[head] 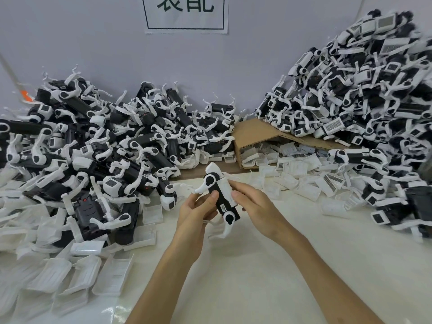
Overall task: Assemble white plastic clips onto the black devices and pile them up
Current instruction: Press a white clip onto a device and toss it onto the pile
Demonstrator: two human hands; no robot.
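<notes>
Both hands hold one black device (222, 202) with white legs above the white table, tilted with its head end up and away. My left hand (198, 210) grips its left side, thumb lying on the black body. My right hand (252, 206) pinches a white plastic clip (228, 188) against the device's right side. A large pile of black devices (105, 148) covers the left of the table. A taller pile of devices with clips (362, 97) rises at the right against the wall.
Loose white clips (77, 277) lie heaped at the front left and more white clips (297, 181) spill from an overturned cardboard box (252, 132) behind the hands. A grey wall with a paper sign (185, 15) closes the back. Bare white table (245, 265) lies around my forearms.
</notes>
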